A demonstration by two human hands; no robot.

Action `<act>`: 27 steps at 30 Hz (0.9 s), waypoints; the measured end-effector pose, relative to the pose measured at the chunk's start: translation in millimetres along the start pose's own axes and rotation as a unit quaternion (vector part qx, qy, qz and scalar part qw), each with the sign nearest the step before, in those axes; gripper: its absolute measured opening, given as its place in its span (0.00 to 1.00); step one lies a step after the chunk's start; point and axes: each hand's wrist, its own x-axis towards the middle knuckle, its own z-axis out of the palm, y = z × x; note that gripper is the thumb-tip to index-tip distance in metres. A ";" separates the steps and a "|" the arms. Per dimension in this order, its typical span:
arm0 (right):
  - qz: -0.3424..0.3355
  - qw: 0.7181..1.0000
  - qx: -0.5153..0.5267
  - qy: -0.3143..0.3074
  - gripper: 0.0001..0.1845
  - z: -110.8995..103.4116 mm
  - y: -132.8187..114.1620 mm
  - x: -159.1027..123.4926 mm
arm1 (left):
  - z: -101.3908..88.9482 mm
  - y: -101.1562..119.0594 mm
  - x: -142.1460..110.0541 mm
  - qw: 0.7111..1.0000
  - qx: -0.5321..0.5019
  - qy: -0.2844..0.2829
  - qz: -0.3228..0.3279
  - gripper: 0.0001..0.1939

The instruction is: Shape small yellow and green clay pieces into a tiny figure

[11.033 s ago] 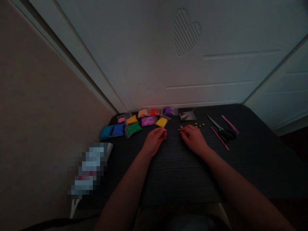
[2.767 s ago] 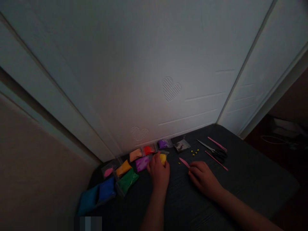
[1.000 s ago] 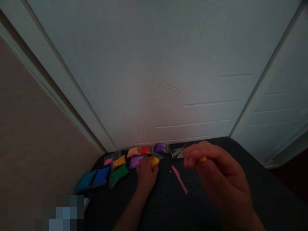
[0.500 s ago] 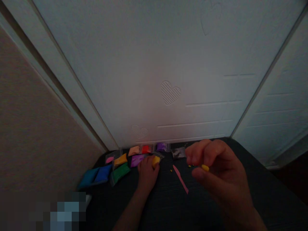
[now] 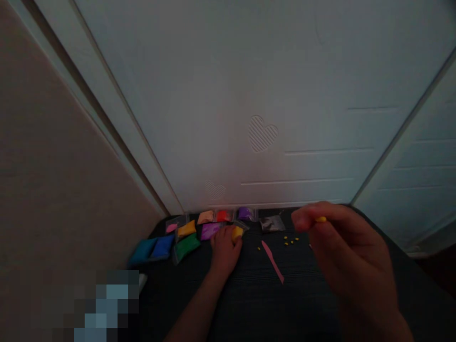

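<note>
My right hand [image 5: 342, 251] is raised close to the camera, its fingertips pinched on a small piece of yellow clay [image 5: 320, 219]. My left hand [image 5: 225, 249] rests on the dark table [image 5: 249, 304] with its fingers closed around the yellow clay bag [image 5: 237, 232]. A pink plastic modelling tool [image 5: 272, 261] lies on the table between the hands. Several tiny yellow clay bits [image 5: 290, 241] lie just beyond it.
Small bags of coloured clay lie along the table's far edge: blue [image 5: 162, 247], green [image 5: 187, 246], orange [image 5: 187, 229], magenta [image 5: 209, 231], red [image 5: 223, 216], purple [image 5: 245, 213], and a dark one [image 5: 272, 223]. A white panelled door with heart shapes [image 5: 262, 133] stands right behind.
My right hand let go of the pink tool, which now lies on the table, and rose toward the camera pinching a yellow clay piece. The left hand stayed on the yellow bag.
</note>
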 end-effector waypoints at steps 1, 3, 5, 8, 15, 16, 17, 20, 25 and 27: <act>0.004 1.000 -0.006 0.005 0.11 -0.8 0.0 -0.4 | 0.0 0.2 -0.3 1.000 -0.001 0.001 -0.001 0.15; 0.007 1.000 -0.024 0.012 0.11 -3.0 -0.8 -0.3 | -0.2 0.6 -0.9 1.000 -0.002 0.003 -0.006 0.15; 0.005 0.998 -0.054 0.021 0.11 -4.8 -2.4 0.7 | -0.7 1.1 -1.7 1.000 -0.004 0.002 -0.010 0.16; -0.007 0.994 -0.094 0.046 0.12 -4.3 -5.7 2.6 | -1.8 1.8 -3.3 1.000 -0.004 0.000 -0.013 0.16; -0.030 0.991 -0.098 0.083 0.14 4.0 -9.4 3.4 | -3.4 1.4 -6.2 1.000 -0.009 -0.004 -0.016 0.15; -0.028 0.992 -0.096 0.081 0.14 4.1 -9.3 3.1 | -3.4 1.3 -6.4 1.000 -0.011 -0.005 -0.016 0.15; -0.027 0.992 -0.098 0.079 0.14 3.9 -8.9 2.7 | -3.3 1.1 -6.5 1.000 -0.013 -0.005 -0.015 0.15; -0.015 0.987 -0.137 0.083 0.11 1.9 -6.4 1.3 | -2.7 0.9 -6.4 1.000 -0.020 -0.004 -0.016 0.16; -0.006 0.976 -0.205 0.073 0.10 -3.9 -2.7 1.9 | -1.0 0.8 -4.7 0.999 -0.027 -0.003 -0.019 0.17; -0.002 0.973 -0.218 0.074 0.10 -5.9 -3.5 2.8 | -0.8 0.8 -4.0 0.999 -0.030 -0.003 -0.023 0.18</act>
